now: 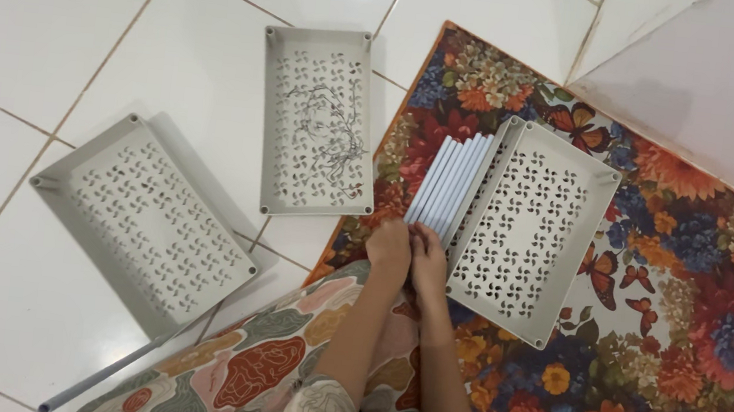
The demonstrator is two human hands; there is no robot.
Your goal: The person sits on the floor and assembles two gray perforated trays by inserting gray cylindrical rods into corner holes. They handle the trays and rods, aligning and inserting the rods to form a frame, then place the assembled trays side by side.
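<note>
Both my hands rest together at the near end of a bundle of pale grey tubes [450, 180] lying on a floral mat. My left hand [389, 247] curls over the ends of the tubes on the left. My right hand [428, 256] presses against them on the right, fingers closed on the tube ends. The bundle lies right beside a grey perforated shelf tray [533, 228] on the mat.
Two more grey perforated trays lie on the white tiled floor: one [316, 121] in the middle and one [143, 220] to the left. A single grey tube [109, 371] lies on the floor at the lower left. My patterned clothing [250, 371] covers the lower middle.
</note>
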